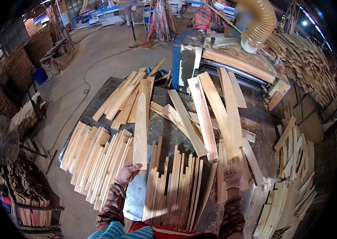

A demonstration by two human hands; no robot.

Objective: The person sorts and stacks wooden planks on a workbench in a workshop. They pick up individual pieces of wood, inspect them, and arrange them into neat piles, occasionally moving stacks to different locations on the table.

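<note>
My left hand [128, 173], gloved, is closed round the near end of a long pale wooden board [141, 127], which points away from me over the dark table [136, 201]. My right hand [233, 177] is at the near ends of some boards on the right; its fingers are blurred, so I cannot see whether they grip. Just beyond it, a long wooden plank [231, 119] is smeared by motion at its near end. Below my left hand's board, a row of narrow strips [97, 159] stands packed to the left, and another row [170, 195] lies between my arms.
Loose boards [126, 93] lie crossed at the table's far side. Beyond stands a machine [236, 63] with rollers and a ribbed yellow hose [261, 24]; a masked person [210, 16] is behind it. Wood stacks [296, 155] flank the right; a fan [3, 139] stands left.
</note>
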